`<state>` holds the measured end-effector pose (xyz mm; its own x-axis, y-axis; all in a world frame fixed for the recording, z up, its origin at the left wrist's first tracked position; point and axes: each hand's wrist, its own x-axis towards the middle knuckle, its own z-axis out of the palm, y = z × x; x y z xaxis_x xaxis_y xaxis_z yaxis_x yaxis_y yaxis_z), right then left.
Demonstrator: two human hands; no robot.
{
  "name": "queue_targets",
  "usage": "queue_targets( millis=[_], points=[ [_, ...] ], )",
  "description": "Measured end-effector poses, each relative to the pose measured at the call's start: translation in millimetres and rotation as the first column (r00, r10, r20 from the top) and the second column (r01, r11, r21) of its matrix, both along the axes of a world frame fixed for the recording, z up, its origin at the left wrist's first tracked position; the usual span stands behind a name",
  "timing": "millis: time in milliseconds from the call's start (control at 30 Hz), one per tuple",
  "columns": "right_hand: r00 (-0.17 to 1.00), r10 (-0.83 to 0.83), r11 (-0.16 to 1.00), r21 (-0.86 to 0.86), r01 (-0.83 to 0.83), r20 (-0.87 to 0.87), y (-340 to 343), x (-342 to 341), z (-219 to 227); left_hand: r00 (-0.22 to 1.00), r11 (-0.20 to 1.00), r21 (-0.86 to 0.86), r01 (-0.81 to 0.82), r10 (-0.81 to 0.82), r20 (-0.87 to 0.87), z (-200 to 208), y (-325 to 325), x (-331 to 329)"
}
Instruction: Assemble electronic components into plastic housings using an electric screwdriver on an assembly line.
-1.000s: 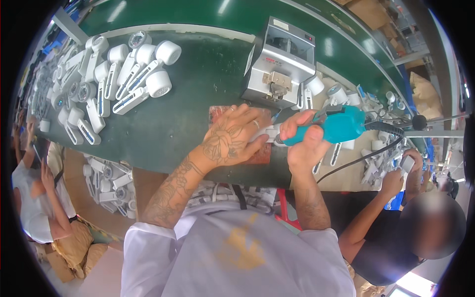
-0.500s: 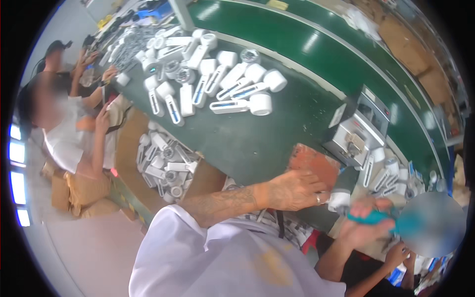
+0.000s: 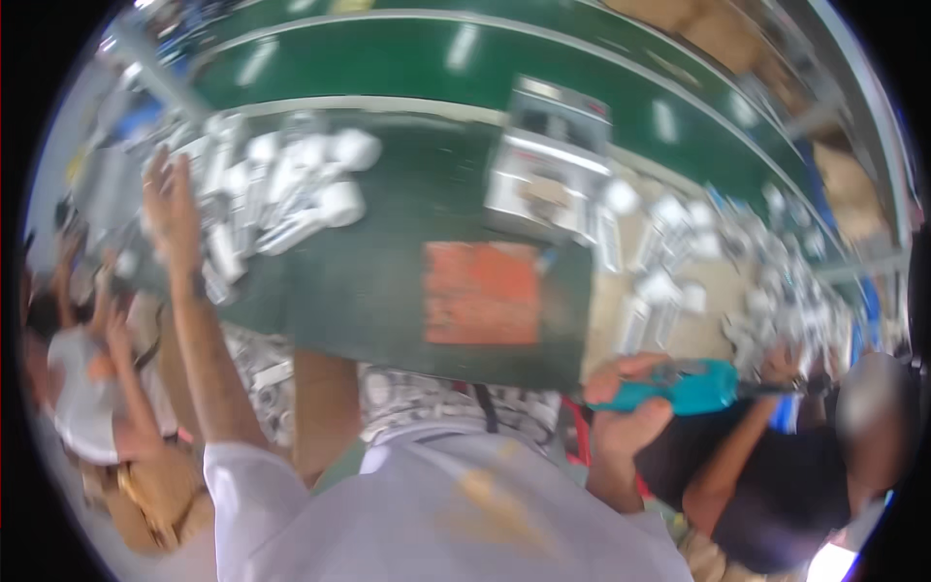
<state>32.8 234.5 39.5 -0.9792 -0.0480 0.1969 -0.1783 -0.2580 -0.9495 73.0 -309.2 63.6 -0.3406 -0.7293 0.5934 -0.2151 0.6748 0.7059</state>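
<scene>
My left hand [image 3: 175,218] is stretched out at the far left, fingers extended and blurred, nothing visible in it. It is beside a group of white handheld devices [image 3: 325,206] with round heads and long handles, on the dark green table; whether it touches one I cannot tell. In my right hand [image 3: 626,417] is a teal electric screwdriver [image 3: 679,386], held off the table's right front edge with its dark shaft pointing right. A worn orange-red pad [image 3: 482,291] lies flat on the table between my hands, with nothing on it.
Behind the pad stands a grey box-shaped machine [image 3: 548,160]. More white devices [image 3: 659,291] lie on a beige surface to the right. A cardboard box [image 3: 325,403] with white parts is below my left arm. Co-workers sit at left and right, the right one's arm [image 3: 732,446] close to my screwdriver.
My left hand has left the orange pad and swung far left to the white devices. My view has turned right. The screwdriver, still in my right hand, is now held away from a white device.
</scene>
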Motion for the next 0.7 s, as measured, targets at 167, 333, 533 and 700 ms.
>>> queue_targets(
  millis=[167, 333, 533, 700],
  points=[
    [0.999, 0.017, 0.999, -0.030, -0.018, -0.031, 31, 12, 12, 0.730, 0.779, 0.055, 0.625, -0.607, 0.315, 32, 278, -64],
    [0.997, -0.044, 0.999, -0.003, 0.044, -0.068, 53, 18, 17, 0.255, 0.381, 0.111, 0.918, -0.780, 0.572, -32, 440, -114],
    [0.993, -0.116, 0.992, -0.040, 0.117, 0.022, 69, 33, 16, 0.050, 0.383, 0.415, 0.825, -0.782, 0.622, -55, 480, -146],
    [0.992, -0.116, 0.991, 0.069, 0.112, 0.050, 71, 24, 4, 0.356, 0.469, 0.229, 0.853, -0.844, 0.402, -68, 447, -118]
  ],
)
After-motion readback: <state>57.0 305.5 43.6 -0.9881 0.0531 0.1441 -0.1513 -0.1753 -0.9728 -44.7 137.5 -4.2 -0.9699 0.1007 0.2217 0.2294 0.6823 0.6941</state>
